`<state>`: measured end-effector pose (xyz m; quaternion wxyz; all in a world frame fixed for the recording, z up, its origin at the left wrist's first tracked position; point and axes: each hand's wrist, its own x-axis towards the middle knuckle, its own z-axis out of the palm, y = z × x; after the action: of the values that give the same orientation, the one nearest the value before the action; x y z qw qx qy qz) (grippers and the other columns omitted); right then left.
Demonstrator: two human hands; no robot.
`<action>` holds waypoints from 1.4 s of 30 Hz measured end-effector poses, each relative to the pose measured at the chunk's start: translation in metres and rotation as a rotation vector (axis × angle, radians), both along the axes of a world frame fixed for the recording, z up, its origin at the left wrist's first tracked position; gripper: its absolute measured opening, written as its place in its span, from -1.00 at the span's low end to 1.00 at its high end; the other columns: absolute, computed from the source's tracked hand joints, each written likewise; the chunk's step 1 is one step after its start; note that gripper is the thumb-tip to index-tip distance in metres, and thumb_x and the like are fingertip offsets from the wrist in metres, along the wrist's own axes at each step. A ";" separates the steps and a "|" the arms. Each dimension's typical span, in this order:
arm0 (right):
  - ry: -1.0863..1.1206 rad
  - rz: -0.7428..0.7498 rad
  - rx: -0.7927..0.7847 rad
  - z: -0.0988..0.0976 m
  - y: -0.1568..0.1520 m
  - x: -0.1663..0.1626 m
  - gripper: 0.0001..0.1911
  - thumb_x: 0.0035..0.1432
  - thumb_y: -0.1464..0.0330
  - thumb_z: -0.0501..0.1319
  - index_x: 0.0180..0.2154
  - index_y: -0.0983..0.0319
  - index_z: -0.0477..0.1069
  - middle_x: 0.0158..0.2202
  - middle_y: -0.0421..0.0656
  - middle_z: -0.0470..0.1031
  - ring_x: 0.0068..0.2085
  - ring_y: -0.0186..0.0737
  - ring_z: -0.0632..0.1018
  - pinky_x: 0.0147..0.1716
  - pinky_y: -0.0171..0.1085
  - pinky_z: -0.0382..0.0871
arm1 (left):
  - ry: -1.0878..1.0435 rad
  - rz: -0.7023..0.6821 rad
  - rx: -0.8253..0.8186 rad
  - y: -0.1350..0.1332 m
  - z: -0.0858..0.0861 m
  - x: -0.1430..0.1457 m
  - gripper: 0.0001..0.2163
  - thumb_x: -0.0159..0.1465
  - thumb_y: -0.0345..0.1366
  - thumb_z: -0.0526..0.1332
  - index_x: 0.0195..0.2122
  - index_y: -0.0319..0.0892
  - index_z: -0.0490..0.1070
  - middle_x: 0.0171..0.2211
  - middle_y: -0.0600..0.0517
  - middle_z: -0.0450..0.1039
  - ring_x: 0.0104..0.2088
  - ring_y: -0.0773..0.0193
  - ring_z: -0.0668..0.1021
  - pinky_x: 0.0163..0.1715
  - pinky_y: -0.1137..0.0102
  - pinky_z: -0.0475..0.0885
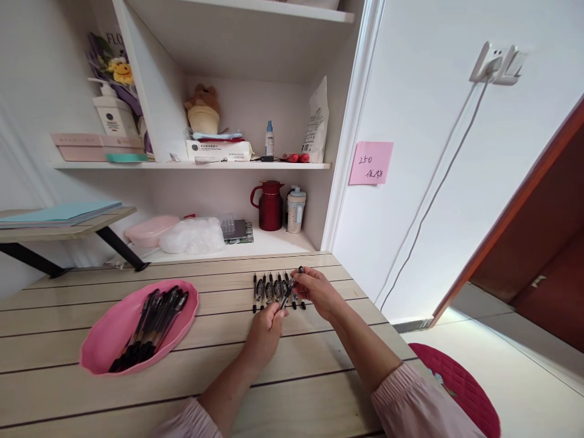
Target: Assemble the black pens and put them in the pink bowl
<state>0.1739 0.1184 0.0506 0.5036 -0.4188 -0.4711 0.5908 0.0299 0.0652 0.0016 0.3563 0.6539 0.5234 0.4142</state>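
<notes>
My left hand [266, 331] is closed round the lower part of a black pen [286, 298], which slants up and to the right. Thumb and fingers of my right hand [318, 293] pinch a black pen cap [300, 269] at the pen's upper end; whether cap and pen touch is too small to tell. Just beyond my hands, several uncapped pens [254, 293] lie side by side on the table, tips pointing away from me. Black caps [269, 292] lie between them. To the left, a pink scalloped tray [98, 340] holds a bundle of black capped pens [152, 328].
The slatted wooden table [219, 401] meets a white shelf unit [241, 165] at its back. A red jug [271, 207] and a pale cup [296, 210] stand there. A small raised stand [114, 216] is at left; a red stool [460, 389] sits at lower right.
</notes>
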 end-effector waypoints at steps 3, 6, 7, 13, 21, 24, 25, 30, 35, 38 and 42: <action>-0.039 -0.003 0.032 -0.001 -0.001 -0.002 -0.73 -0.20 0.21 0.27 -0.46 0.26 0.37 -0.61 -0.28 0.35 -0.60 -0.44 0.36 -0.64 -0.44 0.10 | -0.012 -0.004 0.006 0.002 -0.003 -0.001 -0.78 0.18 -0.22 -0.03 -0.41 -0.19 0.34 -0.71 0.17 0.16 -0.63 0.37 0.27 -0.56 0.48 0.14; -0.087 0.029 0.055 -0.006 0.000 -0.005 -0.74 -0.23 0.23 0.29 -0.49 0.26 0.37 -0.64 -0.29 0.34 -0.62 -0.45 0.34 -0.65 -0.43 0.08 | -0.028 0.013 0.018 0.003 -0.005 -0.001 -0.78 0.18 -0.22 -0.02 -0.42 -0.20 0.34 -0.70 0.16 0.18 -0.62 0.36 0.28 -0.55 0.48 0.14; -0.098 0.043 0.055 -0.008 0.000 -0.006 -0.75 -0.24 0.23 0.29 -0.50 0.26 0.37 -0.65 -0.29 0.34 -0.62 -0.45 0.33 -0.65 -0.43 0.08 | -0.031 0.015 0.020 0.003 -0.005 -0.001 -0.78 0.18 -0.22 -0.02 -0.42 -0.20 0.34 -0.69 0.16 0.19 -0.62 0.36 0.28 -0.55 0.47 0.15; -0.088 0.074 0.079 -0.011 -0.004 -0.011 -0.74 -0.23 0.21 0.29 -0.53 0.27 0.38 -0.67 -0.27 0.35 -0.63 -0.44 0.30 -0.62 -0.42 0.12 | -0.023 0.037 0.017 0.001 -0.003 0.000 -0.78 0.18 -0.24 -0.03 -0.43 -0.20 0.36 -0.70 0.15 0.17 -0.63 0.35 0.27 -0.55 0.47 0.14; -0.089 0.032 0.074 -0.013 -0.008 -0.015 -0.76 -0.24 0.23 0.29 -0.54 0.27 0.36 -0.71 -0.29 0.31 -0.64 -0.44 0.30 -0.64 -0.42 0.09 | 0.009 0.044 0.041 -0.003 0.000 0.001 -0.79 0.17 -0.30 -0.03 -0.38 -0.20 0.39 -0.70 0.13 0.21 -0.61 0.32 0.31 -0.53 0.45 0.17; -0.103 0.057 0.055 -0.015 -0.010 -0.014 -0.72 -0.22 0.20 0.28 -0.53 0.27 0.34 -0.72 -0.29 0.32 -0.65 -0.44 0.29 -0.65 -0.42 0.07 | 0.008 0.053 0.049 -0.005 0.001 0.002 -0.79 0.17 -0.30 -0.02 -0.39 -0.20 0.39 -0.69 0.12 0.25 -0.59 0.31 0.34 -0.50 0.45 0.19; -0.104 0.076 0.051 -0.015 -0.011 -0.014 -0.71 -0.21 0.18 0.28 -0.52 0.27 0.33 -0.70 -0.28 0.34 -0.65 -0.44 0.31 -0.64 -0.42 0.08 | 0.009 0.064 0.052 -0.005 0.001 0.003 -0.79 0.17 -0.30 -0.01 -0.37 -0.19 0.40 -0.68 0.12 0.27 -0.58 0.30 0.36 -0.49 0.45 0.21; -0.113 -0.019 0.071 -0.014 -0.012 -0.004 -0.63 -0.11 0.07 0.20 -0.38 0.24 0.35 -0.52 -0.19 0.46 -0.55 -0.36 0.41 -0.60 -0.39 0.18 | 0.065 0.228 0.124 -0.007 0.012 -0.005 -0.81 0.16 -0.29 0.02 -0.33 -0.17 0.40 -0.53 0.07 0.39 -0.44 0.28 0.43 -0.40 0.44 0.27; -0.271 -0.352 0.105 -0.037 0.006 0.021 -0.59 -0.06 0.05 0.12 -0.39 0.28 0.39 -0.55 -0.15 0.44 -0.61 -0.34 0.38 -0.61 -0.35 0.18 | 0.378 0.478 0.234 -0.012 0.056 -0.067 -0.80 0.13 -0.28 0.06 -0.32 -0.16 0.46 -0.33 -0.02 0.44 -0.31 0.25 0.47 -0.31 0.42 0.29; -0.399 -0.382 0.100 -0.056 0.017 0.032 -0.60 -0.02 0.08 0.07 -0.39 0.30 0.40 -0.53 -0.11 0.46 -0.62 -0.32 0.39 -0.60 -0.34 0.21 | 0.662 0.646 0.162 -0.023 0.083 -0.125 -0.77 0.15 -0.25 0.03 -0.36 -0.13 0.47 -0.31 -0.04 0.47 -0.27 0.18 0.48 -0.34 0.39 0.29; -0.633 -0.359 0.130 -0.066 0.022 0.036 -0.65 0.04 0.18 -0.02 -0.38 0.28 0.40 -0.50 -0.09 0.49 -0.59 -0.30 0.42 -0.57 -0.33 0.24 | 0.893 0.788 -0.166 -0.034 0.092 -0.175 -0.73 0.15 -0.23 -0.02 -0.36 -0.11 0.47 -0.31 -0.12 0.50 -0.30 0.03 0.50 -0.46 0.32 0.27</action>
<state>0.2101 0.1401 -0.0152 0.4540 -0.6240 -0.5591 0.3032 -0.1448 0.0308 0.0940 -0.0284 0.4915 0.8559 0.1583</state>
